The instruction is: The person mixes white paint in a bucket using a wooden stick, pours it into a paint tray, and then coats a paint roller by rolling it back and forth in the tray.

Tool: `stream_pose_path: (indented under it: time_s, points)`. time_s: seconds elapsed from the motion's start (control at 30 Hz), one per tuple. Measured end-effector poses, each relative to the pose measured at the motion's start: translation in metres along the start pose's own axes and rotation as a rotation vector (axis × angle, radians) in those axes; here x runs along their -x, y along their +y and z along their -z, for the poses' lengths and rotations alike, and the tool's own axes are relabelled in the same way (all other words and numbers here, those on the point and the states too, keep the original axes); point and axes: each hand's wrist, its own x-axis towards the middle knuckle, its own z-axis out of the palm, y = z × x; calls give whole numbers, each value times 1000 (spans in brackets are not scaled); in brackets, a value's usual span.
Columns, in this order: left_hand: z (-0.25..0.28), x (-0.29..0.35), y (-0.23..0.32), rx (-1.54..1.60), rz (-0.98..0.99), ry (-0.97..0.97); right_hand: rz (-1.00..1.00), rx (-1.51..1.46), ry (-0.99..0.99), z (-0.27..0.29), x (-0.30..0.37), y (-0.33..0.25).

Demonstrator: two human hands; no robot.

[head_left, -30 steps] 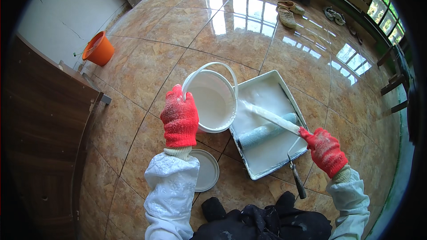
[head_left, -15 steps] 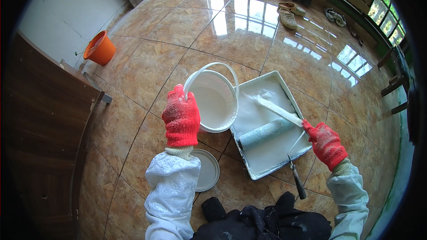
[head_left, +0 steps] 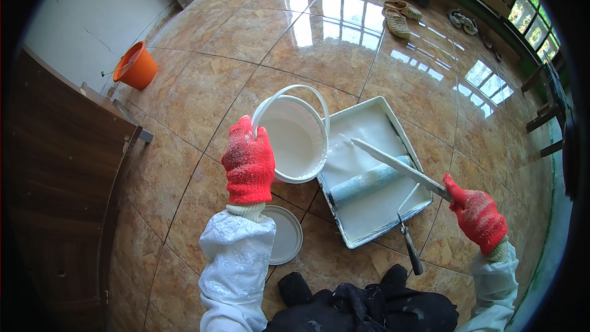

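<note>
My left hand (head_left: 248, 163), in a red glove, grips the rim of a white plastic bucket (head_left: 294, 178) with its handle raised. White paint (head_left: 293, 141) lies inside the bucket. My right hand (head_left: 481, 215), also red-gloved, is closed round the end of a long flat stirring stick (head_left: 393, 161), coated white along its length. The stick slants over a paint tray (head_left: 398, 122), its tip at or just above the white paint in it. Across the tray rests a pale blue paint roller (head_left: 369, 183); its dark handle (head_left: 413, 252) sticks out over the near edge.
A round white lid (head_left: 284, 237) lies on the tiled floor near my left forearm. Brown wooden furniture (head_left: 67, 190) stands at left, with an orange bucket (head_left: 137, 67) beyond it. Shoes (head_left: 398, 23) line the far side, and a dark chair (head_left: 547, 110) is at right.
My right hand has moved right and toward me, drawing the stick back across the tray. The left hand still holds the bucket in nearly the same place.
</note>
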Motion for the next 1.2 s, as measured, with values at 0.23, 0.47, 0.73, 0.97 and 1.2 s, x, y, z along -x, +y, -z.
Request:
stream_pose_path:
  time_s: [0.23,0.47,0.73,0.97,1.2]
  points:
    - [3,-1,2,28,47,-29,-192,-258,-139,5,2,9]
    - [0,0,-1,-10,-9,1,-486,-559,-271,10,5,17]
    - [2,0,2,48,20,-23,-579,-738,-292,33,23,37]
    - [-2,1,0,2,-46,14,-510,-841,-379,43,21,33]
    - [2,2,-8,-9,-6,-4,-323,-664,-520,39,-53,-28]
